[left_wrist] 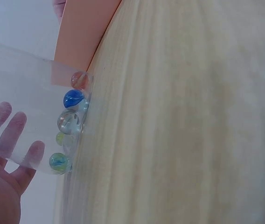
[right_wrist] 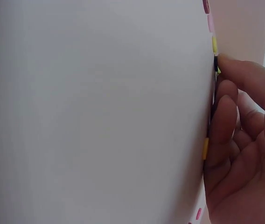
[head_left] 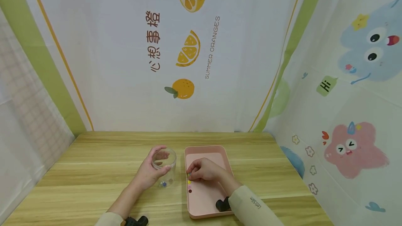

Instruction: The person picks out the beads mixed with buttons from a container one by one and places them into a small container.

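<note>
My left hand (head_left: 152,168) grips a clear jar (head_left: 170,175) by its side, with the open mouth facing up. Several glass marbles lie at the bottom of the jar, among them a blue marble (left_wrist: 73,98), an orange-tinted marble (left_wrist: 80,80) and a green-blue marble (left_wrist: 59,162). My right hand (head_left: 204,169) is inside the pink tray (head_left: 208,201), at its left side. There its thumb and fingertips pinch a small dark button (right_wrist: 216,63) with a lime edge beside it. A yellow button (head_left: 189,182), a pink button (head_left: 190,187) and a dark red button (head_left: 190,191) line up nearer me.
The tray stands on a wood-grain table (head_left: 103,177), just right of the jar. Farther along the tray are an orange button (right_wrist: 205,148) and a pink-red button (right_wrist: 198,213). A printed curtain (head_left: 125,107) hangs behind the table, with another cloth at the right.
</note>
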`<state>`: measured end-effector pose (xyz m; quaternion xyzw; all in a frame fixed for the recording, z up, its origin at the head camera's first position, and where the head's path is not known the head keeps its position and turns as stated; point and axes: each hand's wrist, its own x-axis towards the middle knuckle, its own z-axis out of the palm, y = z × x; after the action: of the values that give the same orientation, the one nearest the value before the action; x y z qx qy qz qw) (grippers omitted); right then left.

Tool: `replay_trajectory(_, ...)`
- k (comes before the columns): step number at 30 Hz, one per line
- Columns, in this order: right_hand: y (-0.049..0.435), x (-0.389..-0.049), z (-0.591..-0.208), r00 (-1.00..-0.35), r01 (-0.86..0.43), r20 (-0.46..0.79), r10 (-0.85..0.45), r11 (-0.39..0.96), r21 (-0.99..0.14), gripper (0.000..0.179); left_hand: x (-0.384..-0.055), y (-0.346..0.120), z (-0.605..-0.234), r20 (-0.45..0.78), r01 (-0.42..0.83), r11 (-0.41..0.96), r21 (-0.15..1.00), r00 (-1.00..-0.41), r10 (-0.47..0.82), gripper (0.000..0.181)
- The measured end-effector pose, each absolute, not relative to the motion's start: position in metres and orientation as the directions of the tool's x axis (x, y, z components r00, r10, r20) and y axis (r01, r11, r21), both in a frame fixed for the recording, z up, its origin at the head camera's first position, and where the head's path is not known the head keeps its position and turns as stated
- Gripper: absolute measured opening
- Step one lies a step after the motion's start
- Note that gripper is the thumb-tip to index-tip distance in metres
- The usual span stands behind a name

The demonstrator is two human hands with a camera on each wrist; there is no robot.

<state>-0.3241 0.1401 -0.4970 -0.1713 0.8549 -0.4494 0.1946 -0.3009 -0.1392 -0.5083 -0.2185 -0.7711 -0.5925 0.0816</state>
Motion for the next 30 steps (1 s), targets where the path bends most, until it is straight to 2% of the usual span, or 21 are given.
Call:
replay_trajectory(13,0.1412,-0.3268,-0.499,-0.846,-0.108,-0.179,-0.502,0.491,-0.864,0.011,-0.301,-0.1399,-0.5083,0.391,0.44,0.197,0.876,-0.888,0.243,0.072)
replay_trajectory(23,0.1422,-0.3283,-0.4989,-0.846,-0.059,-0.187,-0.5,0.435,-0.898,0.013,-0.3004,-0.1405,-0.5086,0.4,0.45,0.2,0.87,-0.882,0.249,0.073)
replay_trajectory(30,0.1465,-0.3323,-0.4995,-0.854,-0.077,-0.154,-0.497,0.413,-0.908,0.014,-0.3006,-0.14,-0.5093,0.397,0.447,0.192,0.874,-0.884,0.248,0.072)
